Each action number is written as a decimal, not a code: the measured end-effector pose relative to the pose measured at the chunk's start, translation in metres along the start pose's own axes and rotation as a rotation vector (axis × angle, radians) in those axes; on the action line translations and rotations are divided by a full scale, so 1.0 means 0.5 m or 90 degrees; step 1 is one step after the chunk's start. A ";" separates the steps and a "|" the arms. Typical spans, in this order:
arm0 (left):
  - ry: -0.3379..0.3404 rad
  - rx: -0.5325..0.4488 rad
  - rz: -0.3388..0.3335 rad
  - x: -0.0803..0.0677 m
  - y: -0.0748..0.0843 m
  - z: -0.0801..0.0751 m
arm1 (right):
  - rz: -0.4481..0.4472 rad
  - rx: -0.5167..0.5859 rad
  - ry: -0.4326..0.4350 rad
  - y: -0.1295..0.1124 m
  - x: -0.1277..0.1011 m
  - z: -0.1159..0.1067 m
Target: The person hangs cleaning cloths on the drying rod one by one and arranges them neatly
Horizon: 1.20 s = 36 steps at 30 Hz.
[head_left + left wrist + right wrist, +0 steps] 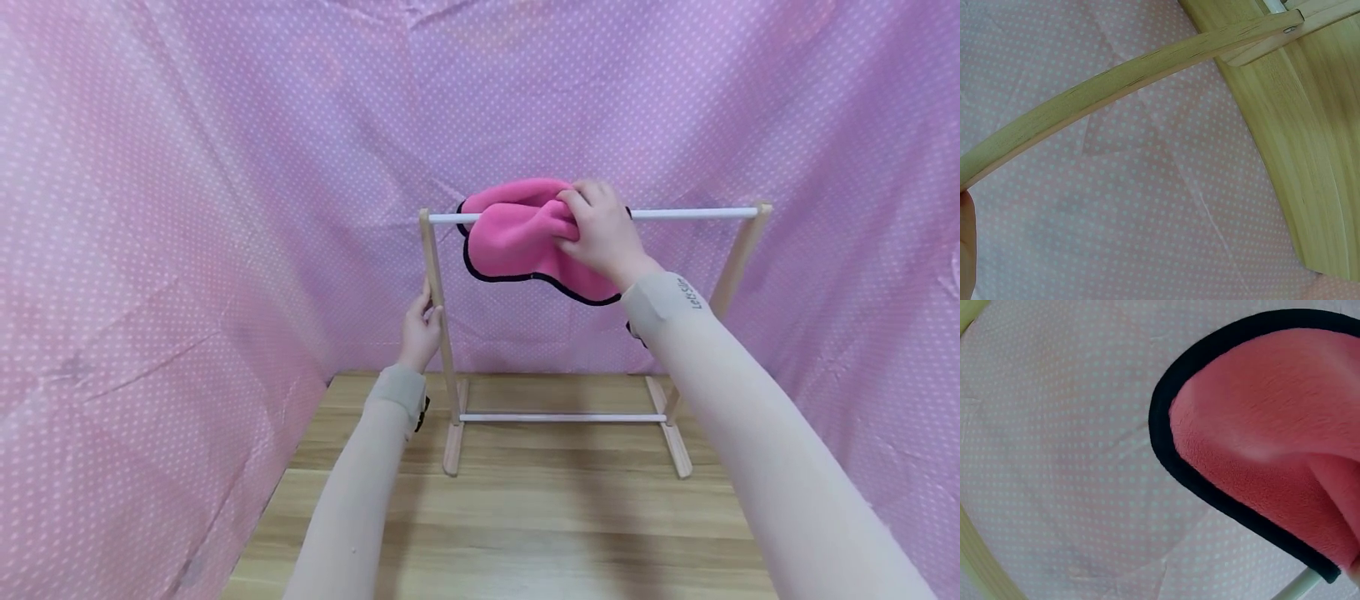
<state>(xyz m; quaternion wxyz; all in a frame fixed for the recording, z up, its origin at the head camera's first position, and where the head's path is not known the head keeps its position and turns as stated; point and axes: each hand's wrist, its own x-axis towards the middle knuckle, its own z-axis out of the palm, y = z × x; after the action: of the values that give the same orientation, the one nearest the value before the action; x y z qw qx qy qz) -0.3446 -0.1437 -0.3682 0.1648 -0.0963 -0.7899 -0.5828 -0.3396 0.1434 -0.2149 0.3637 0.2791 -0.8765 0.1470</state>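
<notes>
gripping a black-edged pink cloth over the rail — right hand; left hand holds the rack post.

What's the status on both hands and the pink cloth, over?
Left hand grips the rack's left post. Right hand grips the pink cloth, bunched over the top rail. Nothing in the way.

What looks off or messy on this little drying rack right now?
The pink cloth sits bunched on the top rail instead of hanging flat, gripped by the right hand. The rack stands upright, steadied by the left hand.
</notes>
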 end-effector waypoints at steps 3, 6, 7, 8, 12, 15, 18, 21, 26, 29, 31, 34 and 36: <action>0.004 -0.012 0.010 0.001 -0.001 0.002 | 0.035 -0.033 -0.069 -0.004 0.001 -0.001; 0.008 -0.019 0.013 0.002 -0.003 0.003 | 0.059 -0.075 -0.144 -0.010 0.003 -0.004; 0.008 -0.024 0.015 0.003 -0.003 0.003 | 0.064 -0.090 -0.164 -0.012 0.005 -0.006; 0.010 -0.027 0.016 0.004 -0.004 0.003 | 0.068 -0.104 -0.182 -0.014 0.006 -0.007; 0.017 -0.032 0.020 0.005 -0.005 0.004 | 0.090 -0.141 -0.230 -0.014 0.012 -0.010; 0.020 -0.033 0.026 0.008 -0.006 0.004 | 0.106 -0.148 -0.247 -0.012 0.013 -0.014; 0.022 -0.033 0.026 0.011 -0.008 0.005 | 0.103 -0.135 -0.236 -0.010 0.011 -0.015; 0.023 -0.035 0.026 0.014 -0.010 0.006 | 0.090 -0.113 -0.203 -0.009 0.007 -0.014; 0.019 -0.041 0.021 0.014 -0.008 0.009 | 0.073 -0.082 -0.149 -0.006 -0.005 -0.011; 0.014 -0.044 0.013 0.014 -0.005 0.008 | 0.069 -0.069 -0.117 -0.003 -0.012 -0.012; 0.012 -0.044 0.006 0.015 -0.004 0.006 | 0.076 -0.056 -0.087 0.001 -0.019 -0.016; 0.013 -0.038 0.003 0.013 0.002 0.002 | 0.109 -0.021 -0.025 0.012 -0.035 -0.021; 0.015 -0.031 0.007 0.012 0.008 -0.002 | 0.132 0.015 0.026 0.021 -0.049 -0.023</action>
<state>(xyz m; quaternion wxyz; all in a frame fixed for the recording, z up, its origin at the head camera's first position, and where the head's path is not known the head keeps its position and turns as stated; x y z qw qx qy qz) -0.3488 -0.1436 -0.3624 0.1748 -0.0973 -0.7728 -0.6023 -0.3253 0.1665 -0.2248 0.3609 0.1878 -0.8914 0.1996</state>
